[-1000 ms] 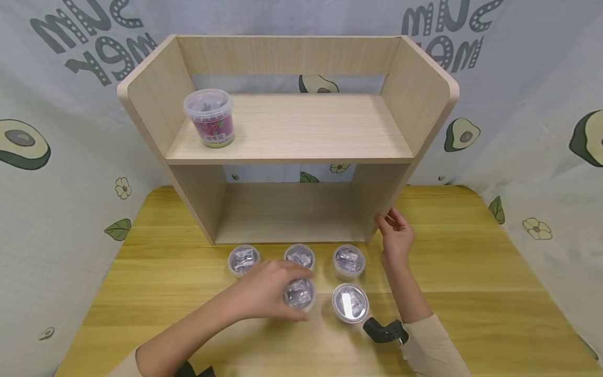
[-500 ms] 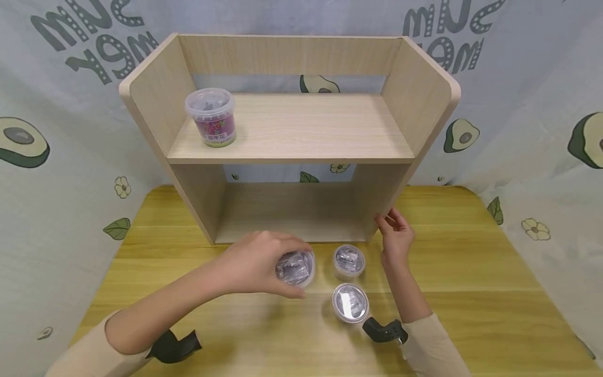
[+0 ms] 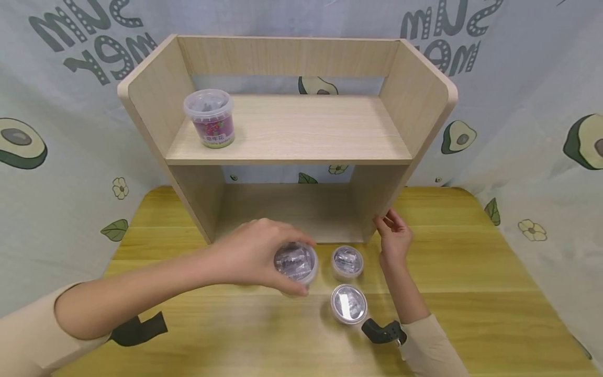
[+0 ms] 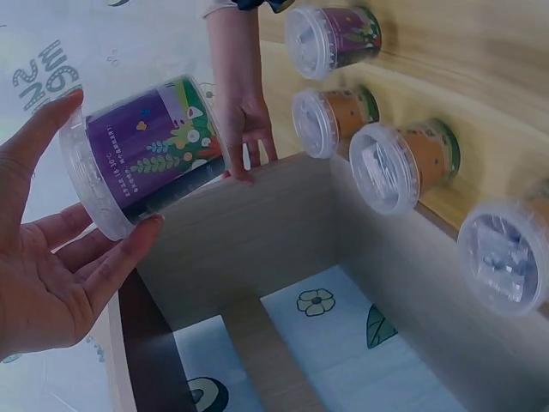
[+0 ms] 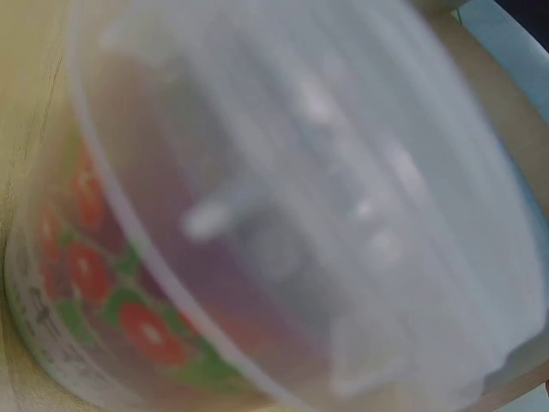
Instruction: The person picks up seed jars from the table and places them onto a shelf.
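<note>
My left hand (image 3: 256,254) grips a clear-lidded plastic tub (image 3: 296,261) in front of the shelf's lower opening. In the left wrist view this tub (image 4: 154,150) is raised and tilted, with a purple label of leaves and flowers. The fingers and thumb hold it around the lid end. My right hand (image 3: 395,241) pinches the front edge of the right side panel of the wooden shelf (image 3: 292,160), low down. Two more tubs, one nearer the shelf (image 3: 347,262) and one closer to me (image 3: 348,304), stand on the table between the hands.
A purple-labelled tub (image 3: 210,118) stands at the left of the upper board. In the left wrist view, orange-labelled tubs (image 4: 407,163) stand on the table before the shelf; my left hand hides some from the head view. A patterned cloth (image 3: 532,157) hangs behind.
My left hand has lifted the tub from the nearer row and carried it up and forward toward the shelf. My left forearm has swung outward. The right hand stays at the panel.
</note>
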A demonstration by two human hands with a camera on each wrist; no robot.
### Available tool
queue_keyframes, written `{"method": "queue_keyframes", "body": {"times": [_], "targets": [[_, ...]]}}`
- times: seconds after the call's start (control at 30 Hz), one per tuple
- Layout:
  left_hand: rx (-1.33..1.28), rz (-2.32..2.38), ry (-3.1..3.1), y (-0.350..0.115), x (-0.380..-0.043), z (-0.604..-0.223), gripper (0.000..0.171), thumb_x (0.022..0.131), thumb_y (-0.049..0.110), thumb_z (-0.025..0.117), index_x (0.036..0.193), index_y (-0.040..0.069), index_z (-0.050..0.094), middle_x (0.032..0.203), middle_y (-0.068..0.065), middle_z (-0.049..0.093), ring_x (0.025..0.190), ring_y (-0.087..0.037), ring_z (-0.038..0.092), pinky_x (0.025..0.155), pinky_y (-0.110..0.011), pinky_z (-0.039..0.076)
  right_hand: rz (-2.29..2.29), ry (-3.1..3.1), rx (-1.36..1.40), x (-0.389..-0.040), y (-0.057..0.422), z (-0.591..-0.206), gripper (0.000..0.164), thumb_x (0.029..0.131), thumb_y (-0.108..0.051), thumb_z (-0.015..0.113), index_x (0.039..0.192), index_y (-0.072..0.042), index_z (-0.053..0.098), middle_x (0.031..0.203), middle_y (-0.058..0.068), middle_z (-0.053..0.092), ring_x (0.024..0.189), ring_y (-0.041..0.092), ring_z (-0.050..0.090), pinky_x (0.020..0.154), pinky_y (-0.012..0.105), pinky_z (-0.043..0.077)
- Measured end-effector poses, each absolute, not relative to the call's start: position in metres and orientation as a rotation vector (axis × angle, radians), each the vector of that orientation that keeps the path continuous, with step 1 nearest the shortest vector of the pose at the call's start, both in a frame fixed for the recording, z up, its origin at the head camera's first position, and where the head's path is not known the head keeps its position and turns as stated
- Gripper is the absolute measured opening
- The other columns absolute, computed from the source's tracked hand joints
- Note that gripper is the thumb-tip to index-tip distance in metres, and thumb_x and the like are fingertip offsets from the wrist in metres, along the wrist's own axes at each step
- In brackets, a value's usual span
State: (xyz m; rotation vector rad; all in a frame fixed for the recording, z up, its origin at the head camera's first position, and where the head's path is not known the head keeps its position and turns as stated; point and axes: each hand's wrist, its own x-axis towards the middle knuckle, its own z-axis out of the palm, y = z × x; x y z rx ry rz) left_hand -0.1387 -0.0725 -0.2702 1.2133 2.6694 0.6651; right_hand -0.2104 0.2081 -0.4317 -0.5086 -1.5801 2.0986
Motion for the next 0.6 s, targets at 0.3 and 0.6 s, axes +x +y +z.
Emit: {"method": "queue_keyframes", "body": {"times": [0.3, 0.6], "targets": [[1.213, 0.696, 2.574, -0.073, -0.144, -0.258, 0.063, 0.063, 0.043, 0.081, 0.116, 0.015, 0.063, 0.102, 0.006, 0.066, 0.084, -0.004, 0.059, 0.068, -0.016, 0.048, 2.101, -1.561, -0.520, -0.210, 0.208, -0.433, 0.031, 0.077, 0.009, 0.066, 0.096, -0.014, 0.072, 0.081, -0.006, 0.064, 0.076, 0.006, 0.060, 0.068, 0.014, 0.051], [1.173, 0.696, 2.566, -0.072, -0.153, -0.239, 0.063, 0.063, 0.042, 0.082, 0.117, 0.015, 0.063, 0.105, 0.007, 0.065, 0.087, -0.006, 0.058, 0.071, -0.020, 0.049, 2.096, -1.580, -0.514, -0.211, 0.209, -0.434, 0.035, 0.078, 0.008, 0.065, 0.111, -0.004, 0.067, 0.085, -0.005, 0.063, 0.079, 0.008, 0.059, 0.070, 0.014, 0.051]]}}
